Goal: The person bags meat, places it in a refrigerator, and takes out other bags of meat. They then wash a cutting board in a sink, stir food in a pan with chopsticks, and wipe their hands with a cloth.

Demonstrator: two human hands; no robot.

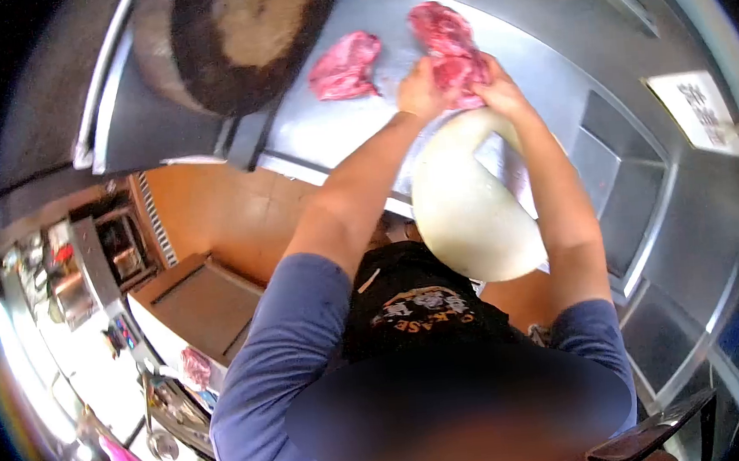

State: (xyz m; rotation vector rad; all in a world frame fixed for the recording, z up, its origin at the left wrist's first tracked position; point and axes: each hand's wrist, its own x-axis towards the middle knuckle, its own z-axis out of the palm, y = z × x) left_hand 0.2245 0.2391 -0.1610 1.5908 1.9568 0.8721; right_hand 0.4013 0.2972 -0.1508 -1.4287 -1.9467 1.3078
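Observation:
On the steel counter (311, 132), a long piece of red raw meat (444, 32) lies between my two hands. My left hand (422, 90) grips its near end from one side, fingers closed round it. From the other side my right hand (499, 89) holds the same end. Another piece of raw meat (345, 66) rests on the counter to the left, apart from my hands. Just below my hands, close to my body, is a large pale, round-edged object (462, 203), perhaps a basin, with an opening that shows something shiny inside.
A big dark round pan (231, 34) with pale contents stands at the upper left. Recessed steel compartments (619, 187) are at the right, near a white sign (697, 113). Behind at lower left are a brown cabinet (199, 302) and a cluttered worktop with more meat (196, 368).

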